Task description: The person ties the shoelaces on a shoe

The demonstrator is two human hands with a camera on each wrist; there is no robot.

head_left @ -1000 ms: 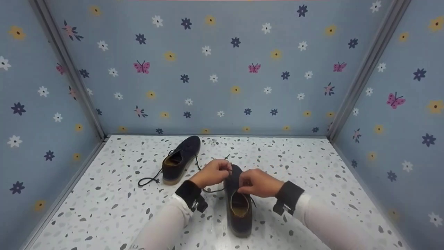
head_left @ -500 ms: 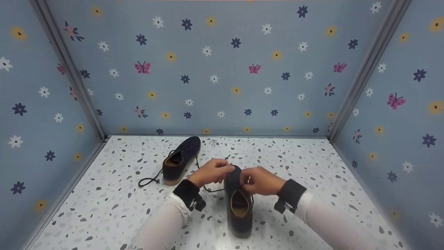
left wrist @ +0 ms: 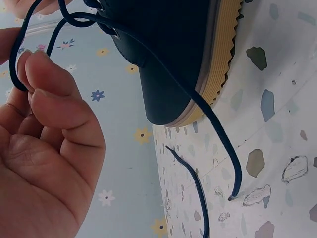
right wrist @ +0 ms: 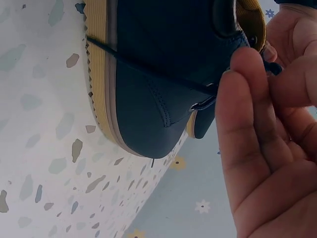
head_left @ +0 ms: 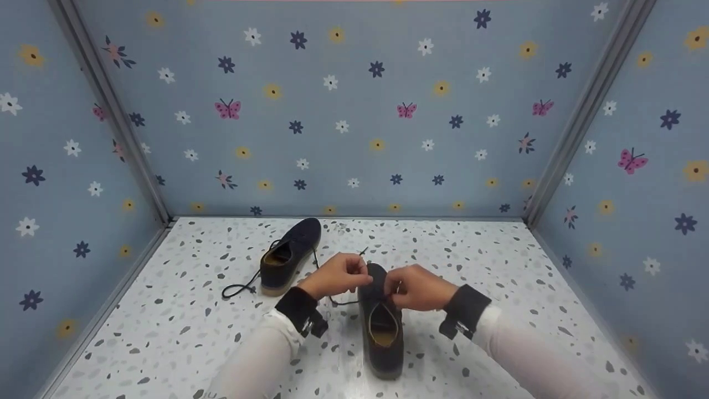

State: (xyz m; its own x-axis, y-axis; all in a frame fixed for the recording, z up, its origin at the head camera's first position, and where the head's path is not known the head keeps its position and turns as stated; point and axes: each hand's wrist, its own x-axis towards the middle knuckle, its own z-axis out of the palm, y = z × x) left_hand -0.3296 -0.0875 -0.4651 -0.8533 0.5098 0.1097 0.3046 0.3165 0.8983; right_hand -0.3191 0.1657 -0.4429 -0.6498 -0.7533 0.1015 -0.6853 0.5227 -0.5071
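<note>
A dark navy lace-up shoe (head_left: 383, 357) with a pale ridged sole stands on the floor, toe pointing away from me. Over its front my left hand (head_left: 339, 272) pinches a bend of the dark shoelace (left wrist: 16, 64) between thumb and fingers. From the eyelets a loose lace end (left wrist: 218, 124) hangs across the shoe's side to the floor. My right hand (head_left: 422, 288) is at the eyelets, its thumb and fingertips pinching the lace (right wrist: 273, 68) close above the shoe. Another lace length (right wrist: 148, 73) drapes over the side facing the right wrist camera.
A matching shoe (head_left: 288, 255) stands further back on the left, its untied lace (head_left: 235, 290) looped on the speckled white floor (head_left: 471, 343). Blue flowered panels (head_left: 354, 111) close off the back and both sides.
My right hand has shifted slightly forward, away from the shoe's opening. My left fingers lifted and reset over the toe. Both shoes have stayed put.
</note>
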